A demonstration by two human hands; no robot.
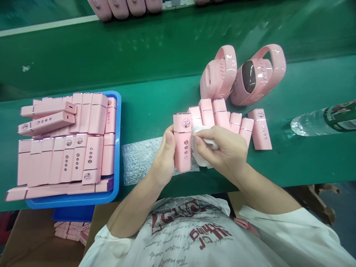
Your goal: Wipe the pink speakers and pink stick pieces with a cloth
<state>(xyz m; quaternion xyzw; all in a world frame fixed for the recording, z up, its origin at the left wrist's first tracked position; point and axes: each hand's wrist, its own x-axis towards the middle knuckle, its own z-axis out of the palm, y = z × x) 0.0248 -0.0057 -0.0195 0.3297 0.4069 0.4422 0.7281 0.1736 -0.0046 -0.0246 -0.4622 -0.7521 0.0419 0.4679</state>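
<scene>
My left hand (162,157) is wrapped round a pink oblong device (182,142), holding it upright above the green table. The device's front shows a round button and small dots. My right hand (222,150) pinches a white cloth (202,146) against the device's right side. Just behind my hands, several more pink devices (222,116) lie side by side on the table.
A blue tray (116,148) at the left is stacked with several pink devices. Bubble wrap (139,159) lies under my left hand. Two pink looped gadgets (244,74) stand behind. A water bottle (322,120) lies at the right. Boxes sit below the table edge.
</scene>
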